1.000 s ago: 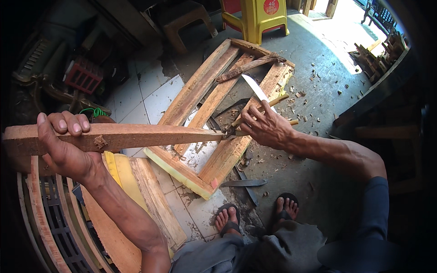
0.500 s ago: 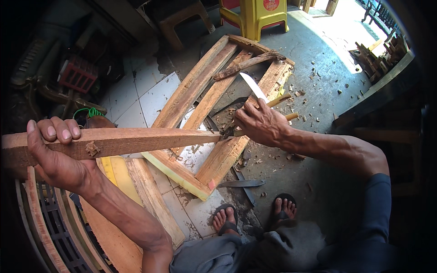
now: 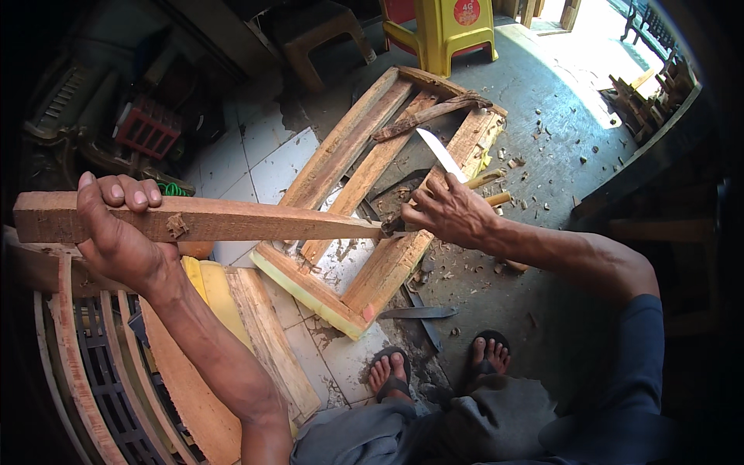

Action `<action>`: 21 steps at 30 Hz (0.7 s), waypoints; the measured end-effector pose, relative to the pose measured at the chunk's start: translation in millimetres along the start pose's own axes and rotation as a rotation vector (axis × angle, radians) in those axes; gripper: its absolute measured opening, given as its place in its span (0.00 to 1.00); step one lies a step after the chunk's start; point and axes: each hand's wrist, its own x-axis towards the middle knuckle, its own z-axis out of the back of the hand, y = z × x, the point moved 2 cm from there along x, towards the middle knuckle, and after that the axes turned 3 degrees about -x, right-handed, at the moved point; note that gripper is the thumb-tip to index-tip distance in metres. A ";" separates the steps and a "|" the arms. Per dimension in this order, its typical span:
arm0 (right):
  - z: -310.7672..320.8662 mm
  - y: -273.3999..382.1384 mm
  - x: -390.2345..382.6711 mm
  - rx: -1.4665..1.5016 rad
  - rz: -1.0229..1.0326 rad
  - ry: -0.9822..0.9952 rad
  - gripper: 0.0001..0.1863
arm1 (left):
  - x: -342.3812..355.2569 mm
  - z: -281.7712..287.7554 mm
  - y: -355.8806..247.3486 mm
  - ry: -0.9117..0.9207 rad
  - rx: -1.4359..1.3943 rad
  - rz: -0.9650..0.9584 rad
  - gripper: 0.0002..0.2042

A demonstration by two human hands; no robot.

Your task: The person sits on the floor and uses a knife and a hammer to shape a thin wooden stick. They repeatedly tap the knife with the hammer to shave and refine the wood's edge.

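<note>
Reddish-brown wood, rough and sawn: a long tapered wooden stick [image 3: 217,219] clamped near its thick square end by the left hand [image 3: 116,232], fingers [image 3: 128,192] curled fully over the top and thumb behind, wrapped tight with no gap. Held roughly level above the floor and stretched across the body toward the right, probably to steady it for cutting at the far end. At that thin pointed tip, the right hand [image 3: 453,213], closed in a fist round the handle of a long pale-bladed knife [image 3: 443,156], blade slanting up and away past the knuckles, handle itself hidden in the grip. Knife hand touching or just beside the stick's tip; exact contact impossible to tell.

Stick: squared faces, a small dark knot or chip midway along the near face, narrowing steadily from blunt butt to slim point.

Below, a flat frame of weathered brown planks [image 3: 372,201] lying on white floor tiles [image 3: 267,167], with wood chips scattered over the grey concrete floor [image 3: 558,147] to the right. Further out, a second dark blade [image 3: 418,312] resting near two sandalled feet [image 3: 391,372], a yellow plastic stool [image 3: 446,31] at the top, curved wooden slats [image 3: 74,364] at the lower left.
</note>
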 end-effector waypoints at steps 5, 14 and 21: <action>1.3 7.7 5.0 -0.014 -0.050 0.061 0.14 | 8.6 22.9 12.4 -0.048 -0.005 0.015 0.15; 11.3 15.3 19.3 -0.091 0.051 0.082 0.11 | 6.7 36.8 16.9 -0.109 -0.010 0.033 0.15; 14.6 21.9 22.2 -0.203 0.096 -0.032 0.11 | 10.5 48.2 23.2 -0.130 -0.017 0.049 0.16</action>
